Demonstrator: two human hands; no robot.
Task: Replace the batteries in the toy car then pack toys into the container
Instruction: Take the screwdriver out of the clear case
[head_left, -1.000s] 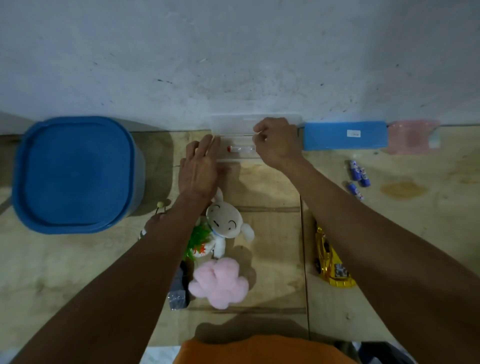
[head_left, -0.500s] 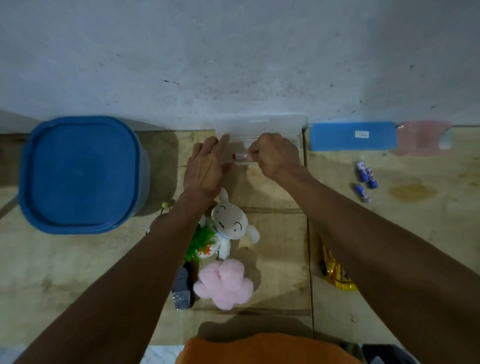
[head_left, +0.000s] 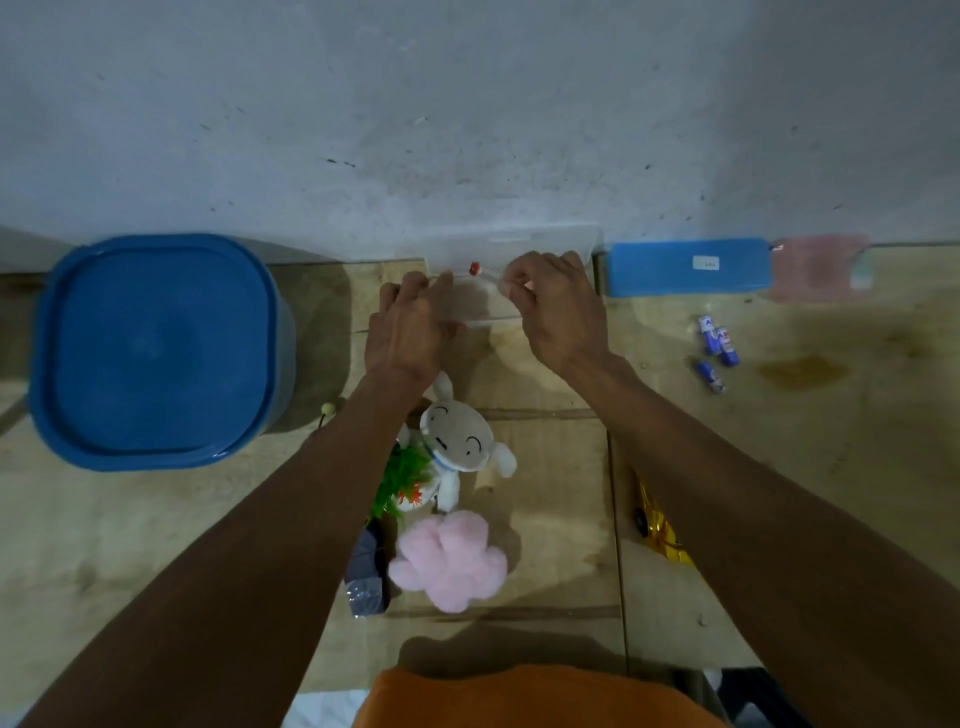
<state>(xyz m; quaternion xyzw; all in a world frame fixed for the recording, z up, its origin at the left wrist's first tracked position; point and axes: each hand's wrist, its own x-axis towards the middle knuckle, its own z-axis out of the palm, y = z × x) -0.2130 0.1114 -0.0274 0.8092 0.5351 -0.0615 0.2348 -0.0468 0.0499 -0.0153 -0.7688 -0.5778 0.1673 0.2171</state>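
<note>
A clear plastic case (head_left: 511, 240) lies against the wall. My left hand (head_left: 410, 332) rests on its left end with the fingers fairly straight. My right hand (head_left: 558, 312) pinches a slim clear tool with a red end (head_left: 474, 268) just above the case. The gold toy car (head_left: 655, 525) lies to the right, mostly hidden under my right forearm. Three blue batteries (head_left: 718, 347) lie farther right. A white plush (head_left: 460, 441), a pink plush (head_left: 449, 561), a green plant toy (head_left: 402, 475) and a small grey item (head_left: 366, 577) lie below my hands.
A big blue container with its lid on (head_left: 150, 348) stands at the left. A flat blue box (head_left: 685, 266) and a pink box (head_left: 821, 265) lie along the wall at the right. The wall closes off the far side.
My right hand drew back from the case's far edge and lifted the red-ended tool out. My left hand stayed on the case's left end.
</note>
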